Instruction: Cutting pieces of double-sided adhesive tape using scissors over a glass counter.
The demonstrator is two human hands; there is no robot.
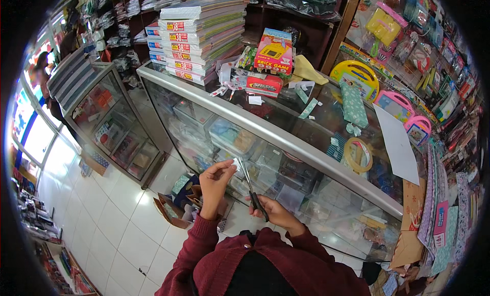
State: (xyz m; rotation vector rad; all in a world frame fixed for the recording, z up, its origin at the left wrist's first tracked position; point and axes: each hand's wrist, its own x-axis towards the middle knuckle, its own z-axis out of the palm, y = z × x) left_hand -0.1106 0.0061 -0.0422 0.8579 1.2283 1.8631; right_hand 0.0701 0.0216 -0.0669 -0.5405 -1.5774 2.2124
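Observation:
My left hand (216, 180) pinches a small white piece of paper (237, 165) between thumb and fingers. Black-handled scissors (255, 202) are in my right hand (270, 211), their metal blades pointing up and reaching to the edge of the paper. Both hands are in front of the glass display counter (264, 128). On the counter top lie a roll of tape (358, 155), a green patterned wrapped package (353, 104), a white sheet (397, 144), and cut strips of green patterned paper (308, 108) with white scraps.
A tall stack of books (203, 39) and a brick game box (275, 52) stand at the counter's back. A second glass case (115, 123) is at left. An open cardboard box (174, 213) with items sits on the floor. A person (44, 75) is at far left.

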